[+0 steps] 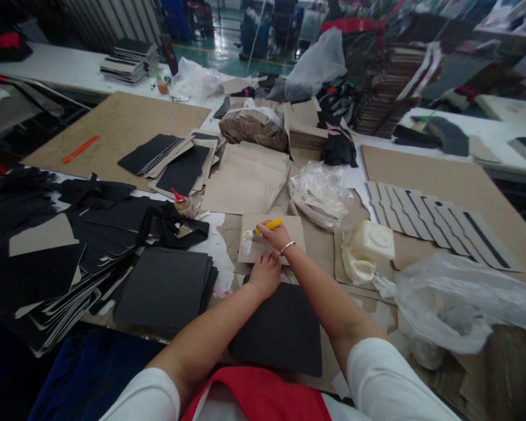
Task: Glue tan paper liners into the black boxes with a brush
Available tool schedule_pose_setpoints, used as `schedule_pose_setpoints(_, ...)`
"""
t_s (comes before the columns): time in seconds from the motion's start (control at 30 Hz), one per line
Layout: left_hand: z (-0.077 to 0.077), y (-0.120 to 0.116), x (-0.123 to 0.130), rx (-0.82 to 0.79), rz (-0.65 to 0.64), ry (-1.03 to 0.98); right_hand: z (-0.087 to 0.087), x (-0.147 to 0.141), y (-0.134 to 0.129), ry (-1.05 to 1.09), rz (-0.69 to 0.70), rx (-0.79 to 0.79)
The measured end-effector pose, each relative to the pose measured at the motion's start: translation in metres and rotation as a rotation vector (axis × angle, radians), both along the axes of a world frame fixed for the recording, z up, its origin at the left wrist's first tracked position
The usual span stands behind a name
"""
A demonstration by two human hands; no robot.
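My right hand is closed round the yellow handle of a brush. The whitish bristle end rests on or just above a tan board, near its left side, where a pale wet-looking smear shows. My left hand lies with its fingers stretched out on the front edge of that board, holding nothing. Under my forearms is a black sheet, close to my body. To the left sits a stack of black sheets.
A glue-like bottle with a red tip stands left of the board. To the right are a cut-open pale plastic container and clear plastic bags. Tan sheets lie beyond; overlapping grey strips lie at right.
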State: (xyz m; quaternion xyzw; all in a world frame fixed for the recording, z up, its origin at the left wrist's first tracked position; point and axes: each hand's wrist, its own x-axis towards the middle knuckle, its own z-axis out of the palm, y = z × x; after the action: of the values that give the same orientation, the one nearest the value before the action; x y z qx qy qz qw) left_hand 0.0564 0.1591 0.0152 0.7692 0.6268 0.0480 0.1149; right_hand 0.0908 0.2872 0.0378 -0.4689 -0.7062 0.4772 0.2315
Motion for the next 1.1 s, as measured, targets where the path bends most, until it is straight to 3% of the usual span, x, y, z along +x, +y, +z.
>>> schedule_pose_setpoints(0.13, -0.001, 0.002, -0.002, 0.015, -0.017, 0.019, -0.004, 0.012, 0.022, 0.004, -0.175, 0.029)
schedule_pose_setpoints(0.33, 0.007, 0.009, -0.003, 0.026, -0.022, 0.058, 0.003, 0.085, 0.032, -0.062, -0.408, 0.091)
schedule_pose_setpoints(0.53, 0.017, 0.024, -0.001, 0.003, 0.015, 0.033, -0.001, 0.134, -0.012, -0.087, -0.429, 0.107)
schedule_pose_setpoints(0.67, 0.019, 0.038, -0.008, -0.046, -0.076, 0.032, 0.001, 0.149, -0.049, -0.112, -0.388, 0.095)
schedule_pose_setpoints(0.8, 0.022, 0.048, -0.014, -0.100, -0.173, 0.048, 0.022, 0.160, -0.070, 0.049, -0.462, 0.025)
schedule_pose_setpoints(0.9, 0.032, 0.044, -0.017, -0.104, -0.192, 0.048, 0.041, 0.170, -0.083, 0.207, -0.549, 0.062)
schedule_pose_setpoints(0.97, 0.045, 0.034, -0.021, 0.007, -0.145, 0.009, 0.047, 0.175, -0.093, 0.230, -0.558, 0.103)
schedule_pose_setpoints(1.1, 0.083, 0.002, -0.031, 0.499, 0.113, -0.296, 0.040, 0.169, -0.112, 0.154, -0.412, 0.113)
